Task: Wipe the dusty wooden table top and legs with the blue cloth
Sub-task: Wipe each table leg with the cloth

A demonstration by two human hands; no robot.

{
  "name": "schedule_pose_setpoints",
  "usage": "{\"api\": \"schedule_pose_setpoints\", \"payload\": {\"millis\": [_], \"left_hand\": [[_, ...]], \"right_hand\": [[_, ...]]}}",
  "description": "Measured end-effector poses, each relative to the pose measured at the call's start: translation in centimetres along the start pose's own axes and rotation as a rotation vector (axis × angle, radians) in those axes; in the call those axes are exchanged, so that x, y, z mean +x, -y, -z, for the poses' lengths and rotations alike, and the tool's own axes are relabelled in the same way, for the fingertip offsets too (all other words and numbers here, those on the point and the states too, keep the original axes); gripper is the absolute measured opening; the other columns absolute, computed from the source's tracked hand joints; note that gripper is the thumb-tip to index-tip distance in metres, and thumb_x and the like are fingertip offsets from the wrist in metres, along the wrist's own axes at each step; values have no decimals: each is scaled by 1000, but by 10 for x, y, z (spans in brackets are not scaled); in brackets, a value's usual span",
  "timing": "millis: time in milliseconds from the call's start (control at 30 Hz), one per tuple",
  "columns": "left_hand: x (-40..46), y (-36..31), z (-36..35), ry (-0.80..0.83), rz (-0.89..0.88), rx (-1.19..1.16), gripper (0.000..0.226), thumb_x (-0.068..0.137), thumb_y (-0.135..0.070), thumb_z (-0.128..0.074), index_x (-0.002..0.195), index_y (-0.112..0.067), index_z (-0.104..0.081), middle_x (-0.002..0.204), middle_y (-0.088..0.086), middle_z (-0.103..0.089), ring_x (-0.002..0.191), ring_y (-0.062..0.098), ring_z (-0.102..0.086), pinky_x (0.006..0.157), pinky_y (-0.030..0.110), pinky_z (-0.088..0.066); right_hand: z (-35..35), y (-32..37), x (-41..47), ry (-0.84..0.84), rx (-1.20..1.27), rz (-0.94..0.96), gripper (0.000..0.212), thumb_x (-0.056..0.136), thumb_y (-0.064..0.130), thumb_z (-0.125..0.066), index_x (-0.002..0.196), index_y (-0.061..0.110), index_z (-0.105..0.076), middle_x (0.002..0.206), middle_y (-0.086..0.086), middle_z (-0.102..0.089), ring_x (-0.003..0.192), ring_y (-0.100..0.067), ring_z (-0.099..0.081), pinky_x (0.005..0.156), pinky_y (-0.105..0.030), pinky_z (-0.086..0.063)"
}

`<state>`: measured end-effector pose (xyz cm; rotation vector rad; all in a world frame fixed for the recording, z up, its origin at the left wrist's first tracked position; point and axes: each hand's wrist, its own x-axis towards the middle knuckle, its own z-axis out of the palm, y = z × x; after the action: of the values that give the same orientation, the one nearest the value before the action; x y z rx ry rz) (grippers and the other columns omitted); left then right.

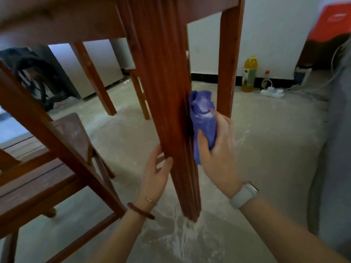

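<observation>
The blue cloth [204, 122] is bunched up and gripped in the right hand [214, 149] and pressed on the side of the table leg [167, 111] to rub off dust, while the leg is held steady by the curled left hand [155, 173].

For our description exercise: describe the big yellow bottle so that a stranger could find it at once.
Start at the white back wall with its black skirting. On the dusty floor against it, right of the far red-brown wooden table leg, stands the tall yellow plastic bottle. Its yellow handle and green label distinguish it from the small red-capped bottle beside it.
</observation>
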<state>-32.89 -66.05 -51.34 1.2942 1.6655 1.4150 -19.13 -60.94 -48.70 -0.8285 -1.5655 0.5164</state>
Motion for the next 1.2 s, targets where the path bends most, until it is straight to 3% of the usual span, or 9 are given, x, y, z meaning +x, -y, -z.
{"api": "schedule_pose_setpoints", "payload": {"millis": [133,300,367,467,567,767,900,1100,1200], "left_hand": [[1,-3,16,68,-55,-53,37,92,-15,-46,124,-33,-38,122,-8,-51,107,10,-51,87,20,-44],[-10,27,33,156,30,-16,34,92,-22,-46,126,-27,-44,131,-4,-47,117,17,-50,103,43,-41],[-8,30,35,172,26,-13,29,92,-22,-47,121,-29,-46,130,-3,-49,116,18,-51,103,45,-41],[-5,27,35,204,12,-36,29,92,-22,-47,120,-27,-48,129,-1,-51,115,19,-52,102,44,-42],[-6,19,41,233,9,-169,23,92,-16,-46,111,-28,-51,122,0,-54,111,20,-54,94,39,-47],[-6,44,83,153,208,-299,26,95,-21,-41,120,-23,-45,122,0,-49,111,18,-50,90,31,-43],[-6,74,100,221,395,-204,38,93,-24,-45,130,-18,-38,130,7,-45,108,20,-48,87,33,-40],[-10,81,102,427,499,-592,55,72,-32,-62,122,-19,-46,117,5,-62,101,21,-63,79,32,-55],[1,74,97,327,418,-516,47,77,-20,-66,119,-13,-48,119,11,-61,102,24,-62,82,35,-53]], "right_hand": [[-36,-28,-42,32,-215,2,42,86,27,-41,127,16,-40,125,-24,-46,110,-29,-49,93,-27,-39],[5,-87,-105,486,-546,-349,61,75,50,-24,121,24,-53,111,-10,-61,99,-32,-60,81,-37,-47],[14,-68,-85,323,-461,-343,69,69,54,-23,121,21,-54,108,-6,-62,95,-20,-59,77,-22,-43],[6,-7,-37,15,-236,-135,40,78,44,-40,113,28,-49,103,5,-55,89,3,-49,76,0,-35],[-21,32,-35,-47,-147,-7,25,83,35,-45,108,39,-42,107,2,-50,88,-4,-50,77,-7,-39],[-59,4,-116,599,-665,-374,29,90,36,-41,116,24,-44,109,-1,-57,92,-25,-61,75,-33,-47],[-82,9,-107,502,-457,-566,17,88,27,-55,96,21,-41,81,1,-56,79,-24,-59,72,-35,-47],[-114,33,-96,168,161,-860,9,85,16,-63,82,9,-58,83,-8,-64,75,-18,-63,64,-20,-52],[-116,37,-91,206,-104,-696,20,89,23,-57,93,5,-65,96,-7,-61,91,-19,-61,81,-21,-49]]}}
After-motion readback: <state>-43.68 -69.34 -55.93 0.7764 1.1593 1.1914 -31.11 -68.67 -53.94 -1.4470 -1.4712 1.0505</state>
